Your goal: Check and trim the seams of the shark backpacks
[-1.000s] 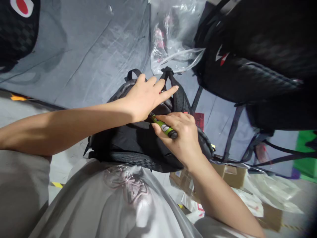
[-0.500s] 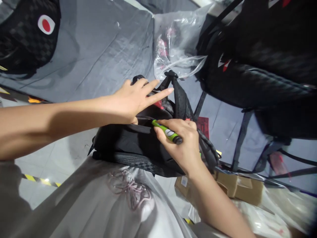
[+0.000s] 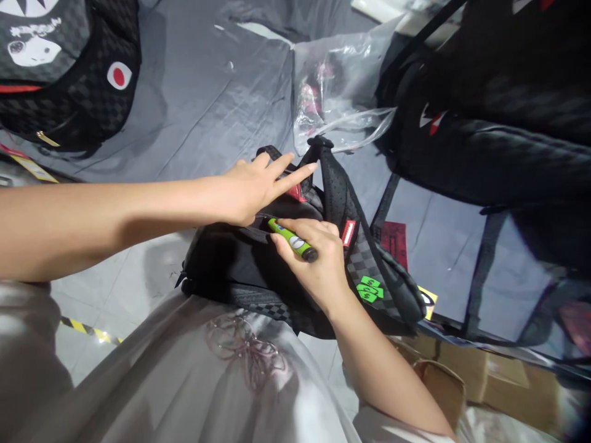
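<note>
A black backpack (image 3: 231,264) with checkered panels lies across my lap, its dark inner side facing up. My left hand (image 3: 258,184) rests on its upper part, palm down, fingers spread apart; its thumb is hidden. In my right hand (image 3: 318,255) is a green tube-shaped tool (image 3: 295,241) with a black end and white print, gripped between thumb and fingers. The tool's far tip points at a dark seam beside my left hand; whether it touches the fabric I cannot tell. Shoulder straps (image 3: 341,178) stick up beyond my right hand.
A grey-covered table (image 3: 207,104) lies ahead. It carries a printed backpack (image 3: 101,117) at left, a clear plastic bag (image 3: 344,80) in the middle and a large black backpack (image 3: 498,123) at right. Cardboard boxes (image 3: 521,381) stand low at the right.
My right hand and the green tool have shifted left along the backpack, closer to my left hand. The view has turned slightly left; green patches on the backpack's side now show.
</note>
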Demonstrator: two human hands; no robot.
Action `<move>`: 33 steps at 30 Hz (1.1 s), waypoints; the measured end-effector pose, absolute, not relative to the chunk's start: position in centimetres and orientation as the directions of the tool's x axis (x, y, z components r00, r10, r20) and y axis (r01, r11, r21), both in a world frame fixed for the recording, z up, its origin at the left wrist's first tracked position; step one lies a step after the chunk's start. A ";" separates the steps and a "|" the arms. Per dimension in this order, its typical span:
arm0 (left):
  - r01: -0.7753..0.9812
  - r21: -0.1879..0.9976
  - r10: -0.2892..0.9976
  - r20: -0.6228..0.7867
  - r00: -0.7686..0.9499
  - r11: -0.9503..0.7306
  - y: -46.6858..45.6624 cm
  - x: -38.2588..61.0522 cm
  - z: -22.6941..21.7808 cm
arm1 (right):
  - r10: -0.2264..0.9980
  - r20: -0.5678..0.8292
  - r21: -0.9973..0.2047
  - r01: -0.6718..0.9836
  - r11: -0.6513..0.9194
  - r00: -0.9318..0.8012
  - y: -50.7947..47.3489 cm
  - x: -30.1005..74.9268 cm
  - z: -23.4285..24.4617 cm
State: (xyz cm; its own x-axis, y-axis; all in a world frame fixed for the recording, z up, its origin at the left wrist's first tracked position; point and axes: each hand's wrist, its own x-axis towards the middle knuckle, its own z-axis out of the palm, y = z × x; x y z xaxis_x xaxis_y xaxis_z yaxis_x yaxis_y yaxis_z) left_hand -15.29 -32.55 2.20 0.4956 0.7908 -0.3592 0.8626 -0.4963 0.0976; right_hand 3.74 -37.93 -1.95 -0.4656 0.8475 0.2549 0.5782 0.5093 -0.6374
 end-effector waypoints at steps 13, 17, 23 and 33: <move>0.870 0.097 0.809 -0.332 0.486 -0.483 -33.0 -15.2 2.1 | 0.874 0.229 -0.756 0.487 0.438 -0.429 -38.0 2.5 -2.4; 0.850 0.146 0.765 -0.378 0.521 -0.507 -32.3 -16.0 2.1 | 0.881 0.217 -0.765 0.487 0.420 -0.420 -38.1 2.9 -2.3; 0.822 0.212 0.735 -0.372 0.567 -0.528 -31.7 -16.8 1.9 | 0.891 0.176 -0.752 0.527 0.395 -0.418 -38.1 2.6 -1.9; 0.840 0.240 0.766 -0.346 0.542 -0.487 -31.9 -16.5 1.6 | 0.886 0.233 -0.682 0.582 0.443 -0.401 -38.6 1.6 -2.0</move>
